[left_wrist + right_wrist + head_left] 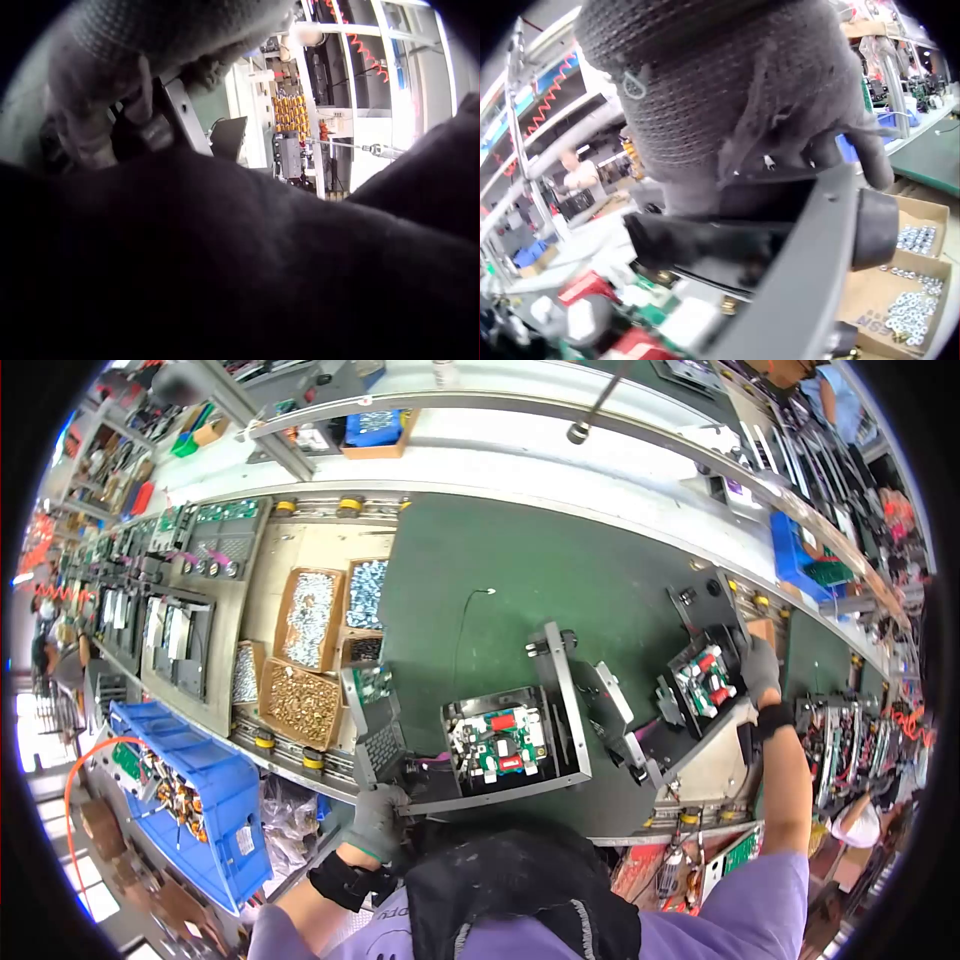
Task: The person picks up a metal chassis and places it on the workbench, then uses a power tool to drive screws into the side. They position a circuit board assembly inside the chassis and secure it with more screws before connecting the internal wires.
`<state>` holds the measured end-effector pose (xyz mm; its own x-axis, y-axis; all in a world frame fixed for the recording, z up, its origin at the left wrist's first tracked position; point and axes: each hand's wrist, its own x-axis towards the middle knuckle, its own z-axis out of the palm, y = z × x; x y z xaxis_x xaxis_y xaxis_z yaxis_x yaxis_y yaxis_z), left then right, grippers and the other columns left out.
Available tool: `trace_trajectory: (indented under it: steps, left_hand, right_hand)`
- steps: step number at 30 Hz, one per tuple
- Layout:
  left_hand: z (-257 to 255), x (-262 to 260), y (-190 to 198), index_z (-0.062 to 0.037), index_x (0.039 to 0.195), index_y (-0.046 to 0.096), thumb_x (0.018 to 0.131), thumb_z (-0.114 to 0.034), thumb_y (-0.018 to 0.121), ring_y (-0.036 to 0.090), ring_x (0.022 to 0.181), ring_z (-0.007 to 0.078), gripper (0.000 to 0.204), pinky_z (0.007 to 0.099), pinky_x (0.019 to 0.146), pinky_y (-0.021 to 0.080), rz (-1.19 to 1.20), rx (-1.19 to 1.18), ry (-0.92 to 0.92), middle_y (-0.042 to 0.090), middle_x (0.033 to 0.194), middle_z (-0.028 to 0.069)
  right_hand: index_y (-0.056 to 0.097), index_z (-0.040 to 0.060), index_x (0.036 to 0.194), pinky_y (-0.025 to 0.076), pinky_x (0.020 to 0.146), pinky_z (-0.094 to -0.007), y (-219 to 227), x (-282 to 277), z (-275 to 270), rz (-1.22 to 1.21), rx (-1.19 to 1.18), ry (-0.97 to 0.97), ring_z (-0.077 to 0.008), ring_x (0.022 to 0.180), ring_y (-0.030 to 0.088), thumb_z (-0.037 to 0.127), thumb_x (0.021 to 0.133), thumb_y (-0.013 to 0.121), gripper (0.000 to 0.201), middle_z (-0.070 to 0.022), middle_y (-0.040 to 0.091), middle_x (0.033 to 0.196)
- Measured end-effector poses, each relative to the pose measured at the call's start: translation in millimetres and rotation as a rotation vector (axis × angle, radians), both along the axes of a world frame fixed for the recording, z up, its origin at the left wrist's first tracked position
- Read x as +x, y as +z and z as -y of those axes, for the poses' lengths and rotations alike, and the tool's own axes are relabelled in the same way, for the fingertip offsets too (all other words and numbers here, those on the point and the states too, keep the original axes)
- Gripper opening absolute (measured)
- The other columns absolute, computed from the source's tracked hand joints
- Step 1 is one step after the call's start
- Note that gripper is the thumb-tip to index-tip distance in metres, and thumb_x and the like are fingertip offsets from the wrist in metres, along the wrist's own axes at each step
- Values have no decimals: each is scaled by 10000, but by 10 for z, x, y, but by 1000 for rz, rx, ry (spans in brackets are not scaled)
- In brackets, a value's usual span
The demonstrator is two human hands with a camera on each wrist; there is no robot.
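Observation:
My left hand [380, 822], in a grey knitted glove, grips the front left corner of a black metal chassis [575, 735] lying on the green bench mat. A green circuit board [503, 745] with red parts sits inside it. In the left wrist view the gloved fingers [82, 139] bend around dark metal, much of it in shadow. At the right, my gloved right hand [762, 668] holds the outer edge of a second, similar chassis [705, 595], tilted in the head view. The right wrist view shows the fingers [870, 157] curled over its black frame [795, 270], with red parts below.
Cardboard boxes of small metal hardware [305, 705] stand left of the mat [480, 550]. A blue crate [215, 820] with parts is at the lower left. One thin cable [460, 625] lies on the mat. Metal rails [500, 402] run along the back.

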<state>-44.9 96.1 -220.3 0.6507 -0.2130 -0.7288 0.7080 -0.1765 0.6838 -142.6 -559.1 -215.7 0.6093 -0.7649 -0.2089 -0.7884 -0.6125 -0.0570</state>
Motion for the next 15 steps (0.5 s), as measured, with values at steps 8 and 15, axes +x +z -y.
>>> trace_trajectory:
  steps: [8,15]
  left_hand:
    - [653,1834,93,17,1221,521,754,48,531,507,591,129,468,313,681,521,193,-275,299,508,701,2]
    - [789,2540,-425,53,1241,463,779,-96,745,541,676,100,561,272,580,476,494,113,40,564,794,12]
  right_hand:
    - [652,-74,1063,451,671,-315,26,-173,-177,901,120,-427,-133,752,521,345,978,537,443,-74,656,861]
    - [457,-124,1313,437,936,-347,-1079,-83,-1082,1283,-11,-659,-252,1065,535,294,1015,487,514,-192,549,1266]
